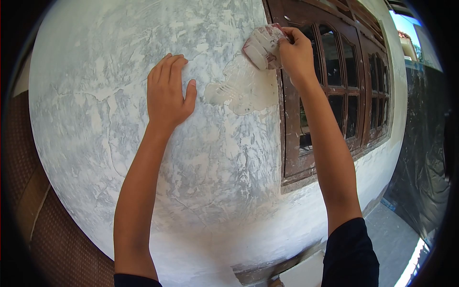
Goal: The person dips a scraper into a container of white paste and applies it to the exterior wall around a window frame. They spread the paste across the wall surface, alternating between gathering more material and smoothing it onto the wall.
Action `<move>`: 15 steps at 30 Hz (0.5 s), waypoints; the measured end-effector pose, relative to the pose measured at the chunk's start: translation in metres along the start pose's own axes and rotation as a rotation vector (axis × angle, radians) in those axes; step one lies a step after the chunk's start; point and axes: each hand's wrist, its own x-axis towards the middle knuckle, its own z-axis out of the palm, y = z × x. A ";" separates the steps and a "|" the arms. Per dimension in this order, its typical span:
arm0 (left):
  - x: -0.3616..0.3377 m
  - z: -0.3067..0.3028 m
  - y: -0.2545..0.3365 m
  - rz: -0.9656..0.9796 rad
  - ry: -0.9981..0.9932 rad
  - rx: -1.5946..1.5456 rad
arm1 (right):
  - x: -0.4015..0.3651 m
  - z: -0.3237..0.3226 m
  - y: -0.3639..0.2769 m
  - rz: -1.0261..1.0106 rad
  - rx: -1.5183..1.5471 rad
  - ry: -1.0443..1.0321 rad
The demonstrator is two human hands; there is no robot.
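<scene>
Up on the wall (143,158), the right hand (296,52) grips a putty-smeared scraper (263,46), pressing it beside the brown window frame (289,124) above a fresh white patch (246,88). To its left, the left hand (167,93) lies open, flat against the plaster.

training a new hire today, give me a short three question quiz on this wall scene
1. True or false: the left hand lies flat on the wall.
2. What does the right hand hold? A) a brush B) a putty-smeared spreader C) a hammer
3. Fill in: the wet patch lies beside the wooden ____ frame.
Key: 1 true; 2 B; 3 window.
</scene>
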 end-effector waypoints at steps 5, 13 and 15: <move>0.000 0.001 0.000 -0.003 0.011 -0.021 | -0.032 0.015 -0.011 -0.174 -0.118 -0.286; 0.000 0.001 -0.001 -0.001 0.019 -0.014 | -0.035 0.017 -0.022 -0.092 0.018 -0.115; 0.000 0.002 -0.001 -0.002 0.015 -0.012 | -0.056 0.033 -0.029 -0.160 -0.015 -0.241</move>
